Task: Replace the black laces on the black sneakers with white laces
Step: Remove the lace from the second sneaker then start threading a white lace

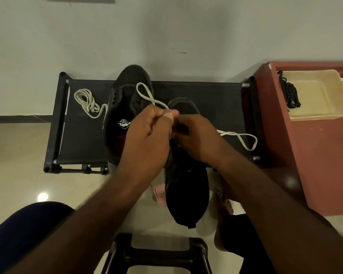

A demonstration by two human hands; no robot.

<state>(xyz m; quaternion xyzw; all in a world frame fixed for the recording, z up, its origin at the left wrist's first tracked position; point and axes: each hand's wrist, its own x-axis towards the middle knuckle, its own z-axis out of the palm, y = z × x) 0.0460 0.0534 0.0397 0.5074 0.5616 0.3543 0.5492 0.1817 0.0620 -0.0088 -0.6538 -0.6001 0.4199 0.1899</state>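
Black rack (pixel 83 139): sneakers (pixel 127 99), white laces (pixel 87 101).

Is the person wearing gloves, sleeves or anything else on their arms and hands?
No. The left hand and right hand are bare, with no gloves, rings, watch or bands visible. Both forearms are uncovered as far as the picture's lower edge, so no sleeve shows.

Left hand (pixel 147 139) and right hand (pixel 196 137) together, fingers pinched.

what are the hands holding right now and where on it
Both the left hand and right hand pinch the white lace mid-length over the near sneaker; its loops trail out either side.
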